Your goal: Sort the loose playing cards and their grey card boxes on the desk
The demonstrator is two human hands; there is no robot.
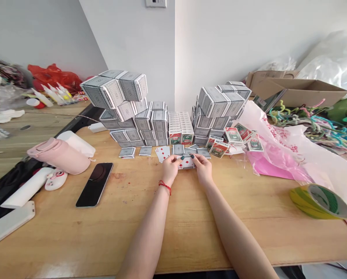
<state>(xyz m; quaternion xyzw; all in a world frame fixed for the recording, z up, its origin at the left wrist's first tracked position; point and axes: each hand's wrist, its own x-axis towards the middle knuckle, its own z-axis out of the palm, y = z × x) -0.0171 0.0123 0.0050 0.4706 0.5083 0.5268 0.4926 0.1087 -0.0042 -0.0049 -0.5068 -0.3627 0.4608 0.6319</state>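
Observation:
Between my two hands is a playing card (186,163) with red diamonds on its face, held just above the table. My left hand (170,167) pinches its left end, and a red string bracelet circles that wrist. At the other end, my right hand (203,166) pinches the card too. Loose face-up cards (162,153) lie just beyond my left hand. Small folded card pieces (178,149) with grey patterned backs sit behind my fingers. Farther back rise a left stack of card blocks (124,104) and a right stack (217,106).
Boxed card decks (181,128) stand between the stacks, with more loose boxes (233,135) at right. A phone (95,185), pink bottle (60,155) and white mouse (56,179) lie left. Tape (304,201), plastic wrapping (280,147) and a cardboard box (301,91) occupy the right.

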